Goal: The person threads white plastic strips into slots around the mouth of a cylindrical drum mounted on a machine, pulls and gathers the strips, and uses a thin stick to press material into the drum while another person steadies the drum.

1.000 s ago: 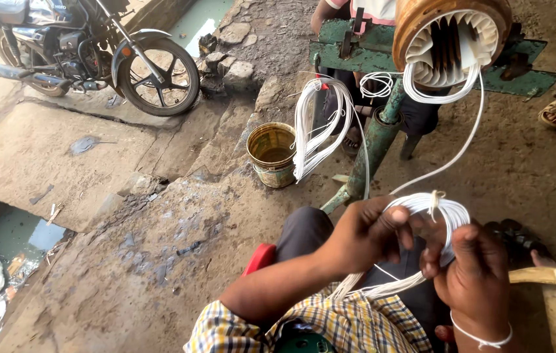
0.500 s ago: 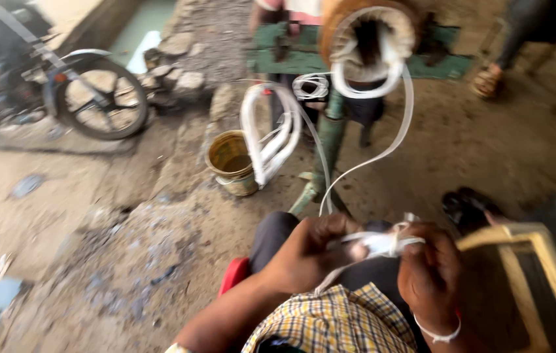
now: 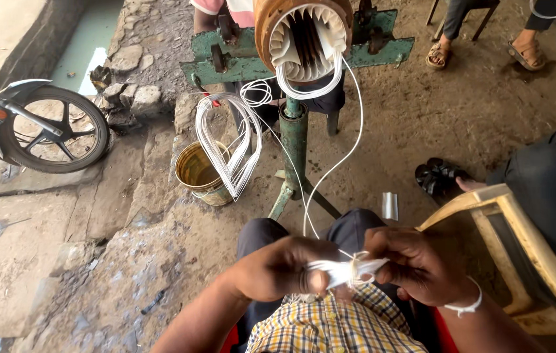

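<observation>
White wire bundle (image 3: 347, 271) pinched by both hands, left (image 3: 278, 268), right (image 3: 418, 265), brass-coloured tin (image 3: 199, 173) beyond.

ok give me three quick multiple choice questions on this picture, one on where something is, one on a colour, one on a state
1. Where does the tin bucket stand?
A. on the chair
B. on the ground left of the green stand
C. on the motorbike

2. What colour is the wire bundle between the hands?
A. white
B. red
C. black

3. How do the hands stand on the bundle?
A. both off it
B. only one on it
C. both shut on it

Answers:
1. B, the bucket sits on the dirt beside the green stand, under hanging wire loops.
2. A, the strands show white against the checked shirt.
3. C, the left hand and the right hand each pinch an end of the bundle.
</observation>
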